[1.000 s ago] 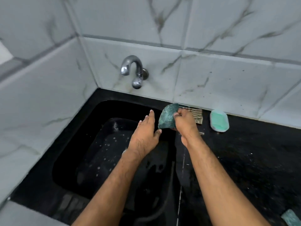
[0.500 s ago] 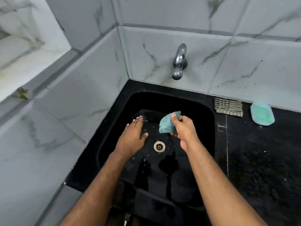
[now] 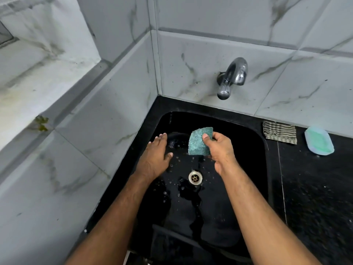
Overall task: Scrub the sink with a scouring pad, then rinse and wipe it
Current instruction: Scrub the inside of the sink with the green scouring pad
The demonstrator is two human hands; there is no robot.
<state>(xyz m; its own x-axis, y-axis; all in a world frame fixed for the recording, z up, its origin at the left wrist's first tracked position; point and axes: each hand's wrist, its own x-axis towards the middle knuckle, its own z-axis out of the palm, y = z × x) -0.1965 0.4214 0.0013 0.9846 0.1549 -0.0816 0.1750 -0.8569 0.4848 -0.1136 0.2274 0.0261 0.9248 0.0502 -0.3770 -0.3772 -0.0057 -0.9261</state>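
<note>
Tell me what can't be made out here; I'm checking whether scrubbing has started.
All in the head view:
- Contact between the scouring pad and the sink: unclear from above.
- The right hand covers the pad's lower corner.
- The sink's near wall: hidden by both forearms and glare.
- Whether the left hand touches the basin: unclear.
- Soap on the pad: too fine to tell.

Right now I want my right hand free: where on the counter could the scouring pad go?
Bare counter lies nearer you than the striped cloth and soap dish, right of the sink. The back strip by the wall is crowded.
</note>
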